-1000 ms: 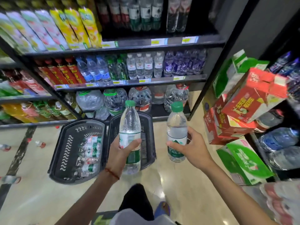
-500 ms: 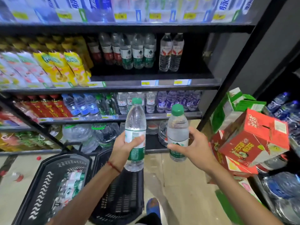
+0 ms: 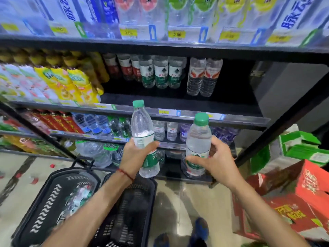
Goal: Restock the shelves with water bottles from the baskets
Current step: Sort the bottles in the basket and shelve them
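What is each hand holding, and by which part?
The left hand grips the taller bottle around its label; the right hand grips the shorter bottle around its lower, labelled part.

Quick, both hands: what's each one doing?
Left hand: grips taller green-capped bottle.
Right hand: grips shorter green-capped bottle.

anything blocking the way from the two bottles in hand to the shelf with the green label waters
Nothing visible. The left hand holds one bottle, the right hand another bottle, both short of that shelf, whose board lies bare in front of the green-label row.
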Available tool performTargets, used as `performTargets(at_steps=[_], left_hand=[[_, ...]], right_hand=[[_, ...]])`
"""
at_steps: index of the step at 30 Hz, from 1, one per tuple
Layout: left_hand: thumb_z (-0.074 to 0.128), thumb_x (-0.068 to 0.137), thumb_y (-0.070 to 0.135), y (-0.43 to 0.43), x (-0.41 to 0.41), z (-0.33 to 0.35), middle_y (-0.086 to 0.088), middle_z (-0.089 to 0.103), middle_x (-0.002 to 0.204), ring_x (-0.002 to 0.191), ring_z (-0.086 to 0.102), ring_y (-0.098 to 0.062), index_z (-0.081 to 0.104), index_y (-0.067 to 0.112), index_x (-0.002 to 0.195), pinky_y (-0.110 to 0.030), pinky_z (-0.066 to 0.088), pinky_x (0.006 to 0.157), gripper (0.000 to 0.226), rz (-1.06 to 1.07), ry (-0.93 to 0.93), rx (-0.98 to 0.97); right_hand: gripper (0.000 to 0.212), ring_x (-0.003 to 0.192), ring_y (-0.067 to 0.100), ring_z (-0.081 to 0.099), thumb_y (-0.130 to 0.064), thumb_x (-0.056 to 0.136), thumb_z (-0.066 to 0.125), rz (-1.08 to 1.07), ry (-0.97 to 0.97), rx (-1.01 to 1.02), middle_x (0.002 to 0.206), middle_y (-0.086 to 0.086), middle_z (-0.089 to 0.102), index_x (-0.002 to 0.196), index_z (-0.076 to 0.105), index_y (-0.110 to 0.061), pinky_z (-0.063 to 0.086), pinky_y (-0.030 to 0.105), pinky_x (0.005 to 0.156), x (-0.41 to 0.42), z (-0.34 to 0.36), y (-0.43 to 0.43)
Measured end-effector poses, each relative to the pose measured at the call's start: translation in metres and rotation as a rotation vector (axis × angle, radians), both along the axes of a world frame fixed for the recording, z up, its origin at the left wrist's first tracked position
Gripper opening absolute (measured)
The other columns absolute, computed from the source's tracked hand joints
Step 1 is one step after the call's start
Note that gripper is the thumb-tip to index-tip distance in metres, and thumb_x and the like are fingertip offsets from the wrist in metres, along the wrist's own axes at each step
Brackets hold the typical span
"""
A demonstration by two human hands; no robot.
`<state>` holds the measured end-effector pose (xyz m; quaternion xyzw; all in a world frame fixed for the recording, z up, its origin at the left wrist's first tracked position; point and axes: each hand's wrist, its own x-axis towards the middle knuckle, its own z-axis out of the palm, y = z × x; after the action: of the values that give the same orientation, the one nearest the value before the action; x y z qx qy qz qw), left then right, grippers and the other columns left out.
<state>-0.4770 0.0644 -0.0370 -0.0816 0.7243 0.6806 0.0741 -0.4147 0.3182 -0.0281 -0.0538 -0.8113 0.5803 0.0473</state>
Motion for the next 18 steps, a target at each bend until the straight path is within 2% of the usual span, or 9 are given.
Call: performTargets(at_steps=[2,5,8,12,15,17,18], left_hand=[[0.092,0.059,0.041,0.005,-0.008,0.001,-0.002,0.079,0.09,0.084,0.075,-0.019,0.072,0.015,0.101,-0.035,0.06,0.072,0.054,0.039,0.034,-0.087],[0.093,0.057,0.041,0.016,-0.016,0.004,-0.001,0.078,0.094,0.088,0.074,-0.019,0.071,0.016,0.104,-0.04,0.061,0.078,0.058,0.134,0.119,-0.246],[0.098,0.064,0.025,0.027,-0.02,0.011,0.001,0.075,0.097,0.089,0.072,-0.016,0.068,0.024,0.102,-0.045,0.061,0.084,0.049,0.228,0.217,-0.295],[0.095,0.058,0.043,0.03,-0.033,0.024,0.004,0.068,0.11,0.101,0.067,-0.011,0.064,0.052,0.097,-0.039,0.057,0.09,0.05,0.262,0.346,-0.373],[0.095,0.057,0.048,0.027,-0.052,0.029,0.008,0.072,0.104,0.098,0.068,-0.014,0.065,0.046,0.096,-0.042,0.057,0.087,0.049,0.293,0.397,-0.448],[0.098,0.06,0.041,0.027,-0.064,0.034,0.013,0.072,0.094,0.09,0.069,-0.006,0.065,0.041,0.093,-0.033,0.057,0.082,0.046,0.35,0.442,-0.457],[0.098,0.062,0.036,0.027,-0.07,0.036,0.018,0.071,0.092,0.088,0.067,0.004,0.065,0.037,0.094,-0.023,0.055,0.08,0.046,0.381,0.477,-0.433]], right_hand=[[0.065,0.11,0.012,0.07,-0.044,0.06,0.099,0.067,0.007,-0.002,0.116,-0.009,0.075,0.118,0.07,-0.031,0.056,0.048,0.099,-0.017,0.001,0.012],[0.065,0.111,0.013,0.07,-0.044,0.061,0.099,0.146,0.012,-0.022,0.117,-0.008,0.075,0.118,0.07,-0.031,0.056,0.047,0.1,-0.041,0.006,0.03],[0.066,0.109,0.015,0.071,-0.046,0.059,0.098,0.21,0.028,-0.035,0.115,-0.006,0.075,0.116,0.072,-0.027,0.056,0.044,0.1,-0.064,0.01,0.043],[0.063,0.102,0.01,0.071,-0.039,0.058,0.098,0.243,0.034,-0.068,0.11,-0.01,0.075,0.114,0.072,-0.027,0.055,0.027,0.091,-0.081,0.017,0.049],[0.058,0.099,0.009,0.071,-0.034,0.058,0.096,0.246,0.043,-0.073,0.108,-0.006,0.074,0.111,0.071,-0.029,0.054,0.02,0.086,-0.091,0.022,0.046],[0.06,0.1,0.012,0.071,-0.031,0.06,0.097,0.242,0.036,-0.063,0.11,-0.003,0.074,0.114,0.07,-0.027,0.055,0.024,0.088,-0.097,0.023,0.043],[0.061,0.101,0.012,0.072,-0.03,0.061,0.098,0.239,0.035,-0.057,0.11,-0.003,0.074,0.115,0.07,-0.025,0.056,0.025,0.089,-0.1,0.024,0.041]])
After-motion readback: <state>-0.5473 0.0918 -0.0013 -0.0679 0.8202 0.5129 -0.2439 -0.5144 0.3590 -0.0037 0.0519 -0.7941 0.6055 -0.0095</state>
